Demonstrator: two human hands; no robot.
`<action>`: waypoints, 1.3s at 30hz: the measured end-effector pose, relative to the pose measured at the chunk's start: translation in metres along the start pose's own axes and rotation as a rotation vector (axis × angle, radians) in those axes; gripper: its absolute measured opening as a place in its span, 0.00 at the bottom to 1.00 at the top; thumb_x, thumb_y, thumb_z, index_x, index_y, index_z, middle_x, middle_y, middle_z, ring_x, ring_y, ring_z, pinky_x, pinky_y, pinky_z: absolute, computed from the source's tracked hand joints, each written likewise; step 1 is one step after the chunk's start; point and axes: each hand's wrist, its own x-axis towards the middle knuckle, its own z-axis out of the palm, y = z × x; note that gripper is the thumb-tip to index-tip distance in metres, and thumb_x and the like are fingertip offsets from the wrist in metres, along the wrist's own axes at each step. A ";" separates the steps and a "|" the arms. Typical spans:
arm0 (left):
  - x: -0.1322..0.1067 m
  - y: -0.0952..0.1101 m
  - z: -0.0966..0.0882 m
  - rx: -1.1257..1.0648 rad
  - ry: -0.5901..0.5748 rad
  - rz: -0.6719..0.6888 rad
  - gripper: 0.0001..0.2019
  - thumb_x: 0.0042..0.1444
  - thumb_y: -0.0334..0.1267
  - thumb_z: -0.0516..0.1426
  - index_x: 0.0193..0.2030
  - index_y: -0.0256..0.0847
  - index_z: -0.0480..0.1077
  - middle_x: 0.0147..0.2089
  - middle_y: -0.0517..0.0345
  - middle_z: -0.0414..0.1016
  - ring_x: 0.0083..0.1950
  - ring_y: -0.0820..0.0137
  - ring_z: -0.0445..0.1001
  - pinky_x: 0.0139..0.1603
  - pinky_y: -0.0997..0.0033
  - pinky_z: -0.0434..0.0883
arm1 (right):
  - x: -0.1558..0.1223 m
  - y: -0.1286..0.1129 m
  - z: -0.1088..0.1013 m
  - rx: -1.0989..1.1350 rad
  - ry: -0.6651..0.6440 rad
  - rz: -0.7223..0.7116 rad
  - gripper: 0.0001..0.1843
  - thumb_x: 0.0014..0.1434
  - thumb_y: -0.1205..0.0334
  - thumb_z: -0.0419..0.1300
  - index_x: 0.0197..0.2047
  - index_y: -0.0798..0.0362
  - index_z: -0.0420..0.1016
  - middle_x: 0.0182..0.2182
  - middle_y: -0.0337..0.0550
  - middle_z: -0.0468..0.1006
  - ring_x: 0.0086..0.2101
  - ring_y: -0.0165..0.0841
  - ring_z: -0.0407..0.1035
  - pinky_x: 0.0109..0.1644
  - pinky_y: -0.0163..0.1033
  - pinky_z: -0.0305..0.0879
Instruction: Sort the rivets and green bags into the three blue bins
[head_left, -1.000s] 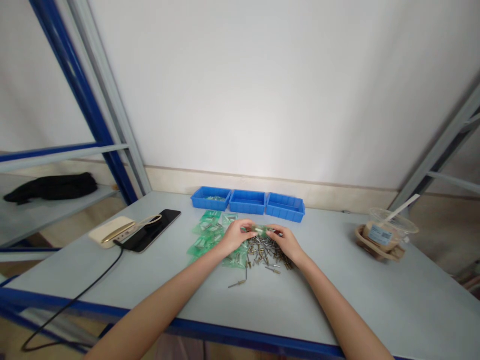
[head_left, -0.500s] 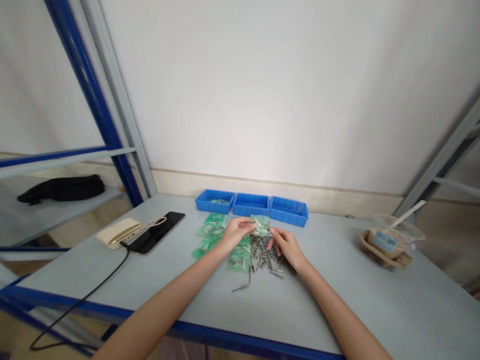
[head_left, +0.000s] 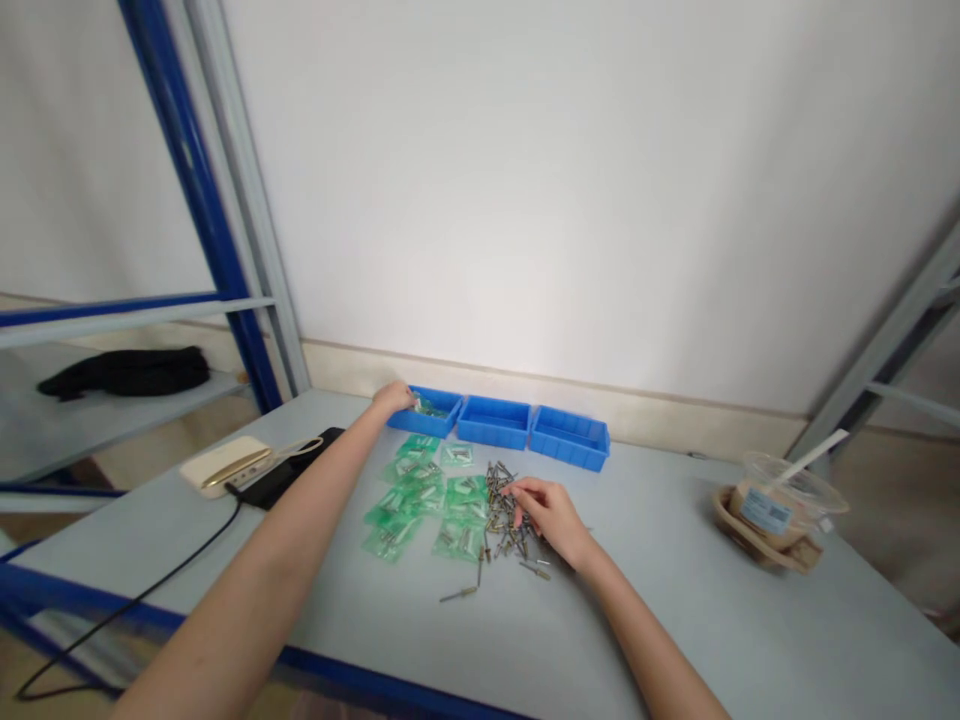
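We note left fingers at the blue bin, grip unclear; half-open right fingers brushing the loose blind rivets could scatter them.

Our left arm stretches far forward, our left hand curled at its end, while our right hand sits lower and nearer, fingers loosely bent

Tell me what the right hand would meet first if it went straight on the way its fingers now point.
The loose blind rivets come first: the pile lies right at the fingertips of the right hand, which may already touch it, though depth is unclear. Beyond the pile lie the green plastic bags.
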 end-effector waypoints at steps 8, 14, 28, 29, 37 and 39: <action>-0.015 0.046 0.014 0.293 0.039 0.064 0.12 0.59 0.38 0.52 0.42 0.30 0.69 0.48 0.39 0.69 0.55 0.55 0.63 0.55 0.58 0.57 | -0.003 -0.002 0.001 -0.032 -0.037 -0.012 0.19 0.59 0.52 0.50 0.41 0.54 0.76 0.19 0.38 0.74 0.17 0.26 0.57 0.22 0.31 0.53; -0.079 0.059 0.031 0.489 -0.117 0.305 0.13 0.54 0.44 0.58 0.39 0.34 0.70 0.41 0.42 0.72 0.49 0.56 0.66 0.43 0.66 0.62 | -0.004 -0.001 0.002 -0.074 -0.043 -0.037 0.18 0.60 0.53 0.50 0.41 0.53 0.77 0.20 0.38 0.75 0.19 0.27 0.61 0.23 0.31 0.54; -0.100 0.060 0.059 -0.462 -0.068 0.246 0.14 0.44 0.31 0.62 0.38 0.40 0.65 0.27 0.64 0.72 0.31 0.70 0.71 0.34 0.74 0.64 | 0.001 0.015 0.000 -0.238 0.255 -0.101 0.14 0.55 0.56 0.56 0.42 0.50 0.76 0.39 0.43 0.78 0.38 0.36 0.68 0.45 0.41 0.62; -0.103 0.065 0.059 -0.531 -0.046 0.260 0.13 0.43 0.32 0.62 0.37 0.40 0.65 0.26 0.65 0.71 0.30 0.71 0.71 0.34 0.74 0.64 | 0.003 0.017 -0.001 -0.223 0.304 -0.108 0.17 0.53 0.56 0.57 0.45 0.50 0.75 0.43 0.44 0.76 0.40 0.37 0.68 0.45 0.42 0.62; -0.131 0.097 0.055 -0.684 -0.118 0.406 0.14 0.43 0.31 0.63 0.38 0.40 0.68 0.29 0.63 0.75 0.32 0.72 0.72 0.35 0.74 0.66 | 0.009 0.016 -0.004 0.044 0.338 -0.066 0.16 0.51 0.56 0.59 0.41 0.53 0.77 0.35 0.44 0.80 0.34 0.36 0.71 0.35 0.38 0.63; -0.135 0.099 0.053 -0.688 -0.082 0.459 0.11 0.45 0.30 0.63 0.37 0.39 0.70 0.33 0.60 0.76 0.35 0.70 0.72 0.38 0.73 0.67 | 0.006 0.009 -0.006 0.046 0.354 -0.109 0.12 0.51 0.57 0.60 0.37 0.52 0.79 0.35 0.43 0.80 0.35 0.36 0.71 0.36 0.39 0.63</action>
